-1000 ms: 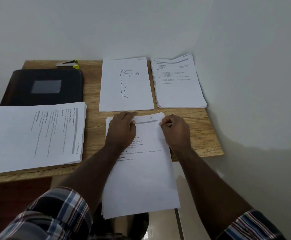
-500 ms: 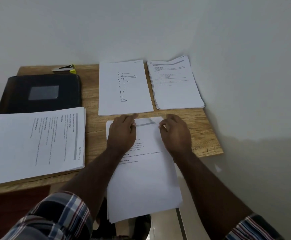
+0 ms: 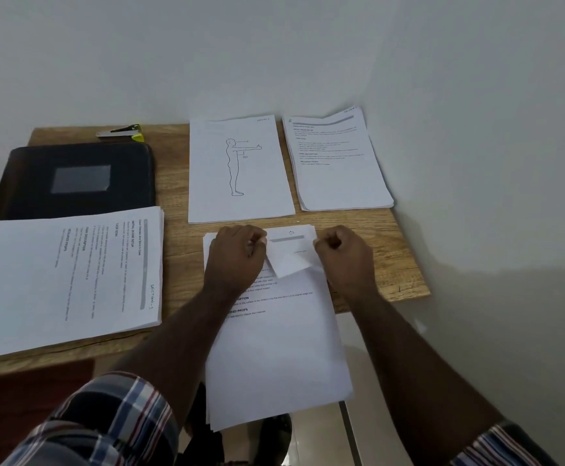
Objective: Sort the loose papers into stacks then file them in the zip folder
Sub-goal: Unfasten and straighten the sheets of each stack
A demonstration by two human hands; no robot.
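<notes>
- The left grip (image 3: 237,255) is curling its fingers and pinching the top sheet's (image 3: 286,255) folded-up corner, its heel resting on the near stack (image 3: 274,348)
- The right grip (image 3: 343,252) is curling into a fist just right of that raised flap, on the stack's far right corner; whether it is pinching paper cannot be told
- Between the two grips a grey header bar and a handwritten mark like "S2" are showing; nearer the person, below the grips, bold words ending "…IPTION" and "…RED PROPS" are reading out
- The near stack is hanging over the near edge of the wooden bench (image 3: 375,264)
- Left of the left grip a thick sideways stack (image 3: 66,274) is showing "INITIAL SCENE SETUP", "TASK GOAL", and a handwritten "SECTION-1"
- Beyond the grips a sheet (image 3: 239,169) is showing an outline figure with one arm out and "90"
- Beyond the right grip a text stack (image 3: 338,163) is lying against the wall (image 3: 476,146), print too small to read
- Far left beyond the grips, the black zip folder (image 3: 76,179) is lying closed, a stapler (image 3: 121,132) behind it
</notes>
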